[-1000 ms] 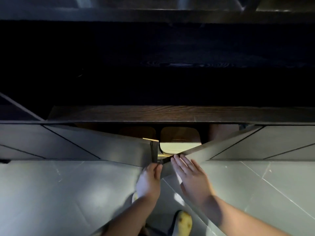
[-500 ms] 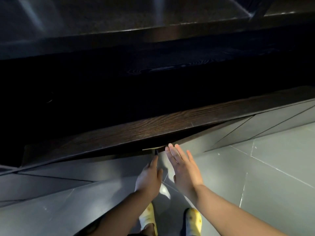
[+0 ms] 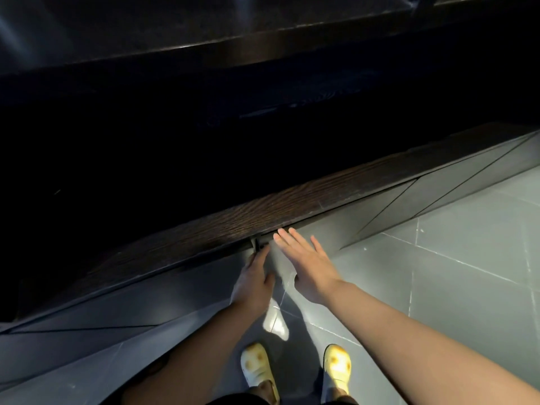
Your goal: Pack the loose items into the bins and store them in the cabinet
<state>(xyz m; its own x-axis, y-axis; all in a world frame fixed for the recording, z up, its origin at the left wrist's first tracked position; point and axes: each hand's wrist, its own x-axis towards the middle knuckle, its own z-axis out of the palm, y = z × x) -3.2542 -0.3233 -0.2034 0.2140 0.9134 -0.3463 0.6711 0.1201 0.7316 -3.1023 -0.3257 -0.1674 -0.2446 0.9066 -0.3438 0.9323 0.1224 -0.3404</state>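
The cabinet [image 3: 292,211] runs as a low dark wood-grain top slanting from near left to far right, with grey door fronts below it. Its two centre doors meet at a thin dark seam just below the top's edge. The right hand [image 3: 306,264] lies flat and wide on the right door [image 3: 336,226], fingers spread and holding nothing, fingertips at the top's edge. The left hand [image 3: 252,283] rests on the left door [image 3: 181,290] just beside the seam, fingers extended toward it; I cannot tell whether they pinch the door's edge. Beneath the arms, two yellow shoes [image 3: 257,365] stand on the grey tiled floor [image 3: 467,273].
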